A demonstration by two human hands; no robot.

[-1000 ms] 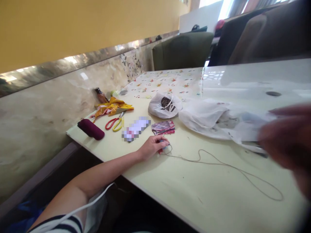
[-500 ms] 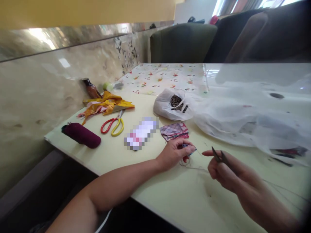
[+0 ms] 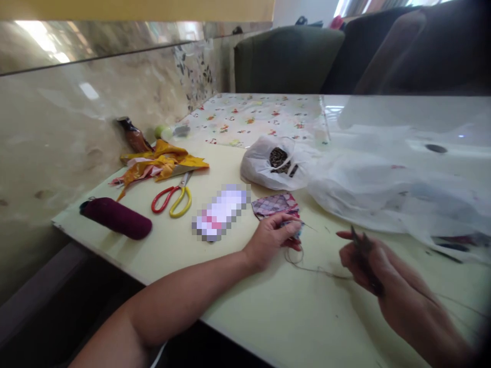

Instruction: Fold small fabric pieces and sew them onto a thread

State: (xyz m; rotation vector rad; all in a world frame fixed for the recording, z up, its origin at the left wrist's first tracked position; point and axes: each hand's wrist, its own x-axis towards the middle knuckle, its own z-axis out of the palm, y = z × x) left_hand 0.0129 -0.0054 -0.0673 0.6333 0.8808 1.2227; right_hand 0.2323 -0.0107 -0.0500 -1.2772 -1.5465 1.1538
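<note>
My left hand (image 3: 268,240) pinches a small blue patterned scrap of fabric (image 3: 296,230) between thumb and fingers. A thin dark strand sticks out of the scrap to the right; whether it is needle or thread I cannot tell. Below it a loop of thread (image 3: 307,268) runs over the table toward my right hand (image 3: 399,291). That hand is closed around small dark thread snips (image 3: 364,255), blades pointing up and apart from the fabric, with the index finger stretched out. Just behind my left hand lies a stack of patterned fabric pieces (image 3: 273,205).
Scissors (image 3: 179,202) with red and yellow handles and a maroon thread cone (image 3: 117,219) lie at left. Nearby are an orange wrapper (image 3: 164,159), a brown bottle (image 3: 134,137) and a pixelated oblong item (image 3: 221,212). White plastic bags (image 3: 255,166) lie behind; one holds dark bits.
My right hand with the snips has moved right, away from the fabric scrap. My left hand has shifted slightly left and turned the scrap. The camera view has shifted a little.
</note>
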